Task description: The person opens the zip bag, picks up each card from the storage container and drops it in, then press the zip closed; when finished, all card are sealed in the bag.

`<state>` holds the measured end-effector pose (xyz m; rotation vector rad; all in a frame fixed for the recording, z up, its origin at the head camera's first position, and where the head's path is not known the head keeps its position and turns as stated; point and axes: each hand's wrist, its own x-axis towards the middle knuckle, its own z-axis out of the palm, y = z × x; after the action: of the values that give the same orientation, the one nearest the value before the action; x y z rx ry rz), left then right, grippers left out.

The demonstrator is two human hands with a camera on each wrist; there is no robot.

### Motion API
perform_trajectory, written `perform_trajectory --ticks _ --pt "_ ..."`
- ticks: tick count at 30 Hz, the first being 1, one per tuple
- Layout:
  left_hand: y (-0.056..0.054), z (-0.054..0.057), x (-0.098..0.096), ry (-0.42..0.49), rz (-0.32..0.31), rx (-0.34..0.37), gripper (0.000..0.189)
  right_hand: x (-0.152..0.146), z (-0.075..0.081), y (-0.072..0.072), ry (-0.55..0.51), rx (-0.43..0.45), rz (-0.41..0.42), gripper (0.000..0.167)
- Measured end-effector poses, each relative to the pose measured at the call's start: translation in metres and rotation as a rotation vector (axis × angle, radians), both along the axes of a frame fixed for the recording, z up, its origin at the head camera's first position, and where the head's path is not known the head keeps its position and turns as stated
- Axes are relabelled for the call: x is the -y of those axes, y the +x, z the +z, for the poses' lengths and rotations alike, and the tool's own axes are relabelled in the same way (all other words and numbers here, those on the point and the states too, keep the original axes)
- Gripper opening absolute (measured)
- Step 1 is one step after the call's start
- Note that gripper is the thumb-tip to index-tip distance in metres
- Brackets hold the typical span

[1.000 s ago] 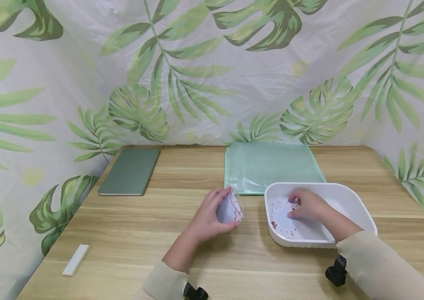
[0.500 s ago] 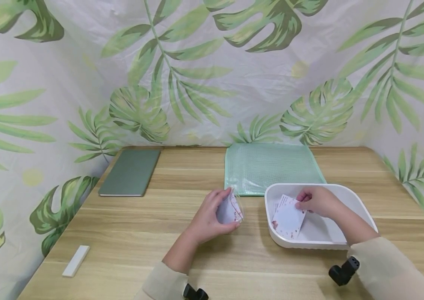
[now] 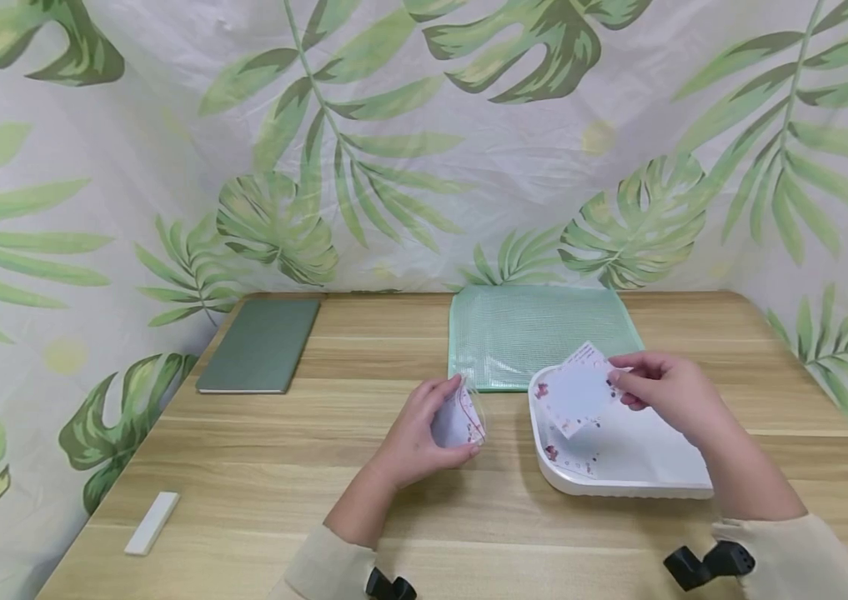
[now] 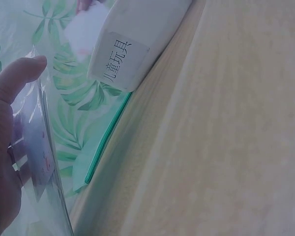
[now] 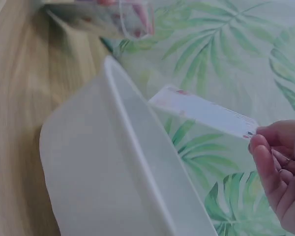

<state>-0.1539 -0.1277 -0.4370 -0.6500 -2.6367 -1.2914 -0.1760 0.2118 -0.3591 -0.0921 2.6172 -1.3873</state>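
My right hand [image 3: 674, 396] pinches a white note card [image 3: 577, 392] with small reddish prints by its edge, above the left part of a white plastic bin [image 3: 652, 454]. Inside the bin lies another printed card [image 3: 572, 458], partly covered by the held one in the head view. To the left of the bin, my left hand [image 3: 401, 437] grips a clear plastic bag [image 4: 58, 191] between thumb and fingers, with a printed card [image 3: 455, 421] showing in it. In the right wrist view, the held card [image 5: 201, 110] is seen slanted beyond the bin's rim.
A green mesh zip pouch [image 3: 529, 325] lies flat behind the bin. At the back left rests a dark green notebook [image 3: 262, 346], and a white strip [image 3: 153, 523] lies near the table's left edge. The bin bears a label [image 4: 119, 59] with Chinese characters.
From inside the bin, my right hand has lifted a card up and slightly to the right, and the card has turned. My left hand has stayed in place with the bag.
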Motion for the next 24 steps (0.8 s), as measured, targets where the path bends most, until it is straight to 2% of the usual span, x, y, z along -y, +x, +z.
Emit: perform_trajectory --ticks 5,9,17,24 --pt "0.001 0.001 0.0 -0.003 -0.004 -0.007 0.093 0.013 0.001 0.012 -0.234 -0.077 -0.078 0.047" --pt "0.001 0.0 0.0 -0.007 -0.01 -0.013 0.093 0.033 -0.004 0.021 -0.339 -0.082 -0.116 0.047" --pt "0.001 0.001 0.001 -0.014 -0.006 -0.016 0.095 0.073 -0.01 0.031 -0.424 -0.048 -0.202 0.039" --pt "0.001 0.001 0.0 -0.03 -0.005 -0.018 0.095 0.084 -0.014 0.033 -0.406 0.008 -0.224 0.038"
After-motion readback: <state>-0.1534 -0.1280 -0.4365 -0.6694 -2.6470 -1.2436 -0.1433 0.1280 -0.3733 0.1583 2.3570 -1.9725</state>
